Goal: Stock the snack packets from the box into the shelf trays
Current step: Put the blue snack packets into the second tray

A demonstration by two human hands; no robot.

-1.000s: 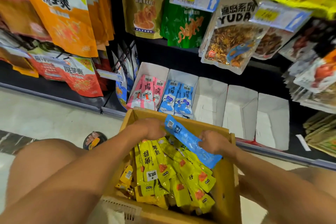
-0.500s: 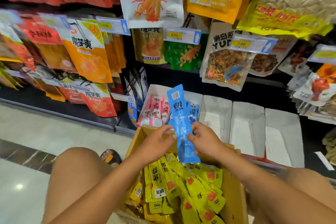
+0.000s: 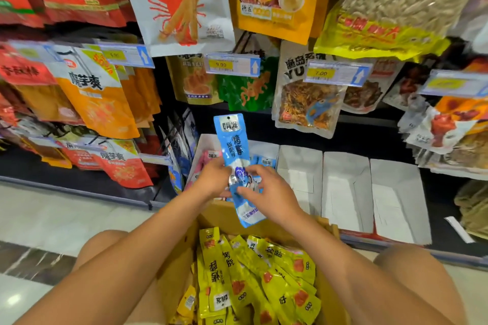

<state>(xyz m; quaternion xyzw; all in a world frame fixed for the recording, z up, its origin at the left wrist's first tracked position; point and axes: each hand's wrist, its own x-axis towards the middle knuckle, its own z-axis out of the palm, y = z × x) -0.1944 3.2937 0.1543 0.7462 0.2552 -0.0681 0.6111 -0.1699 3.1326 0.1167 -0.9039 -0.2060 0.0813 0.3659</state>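
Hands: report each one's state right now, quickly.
Left hand: grips the blue packet.
Right hand: pinches the same blue packet.

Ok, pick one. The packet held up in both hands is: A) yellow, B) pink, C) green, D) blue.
D: the blue packet stands upright, pinched between the left hand and the right hand, above the box of yellow packets.
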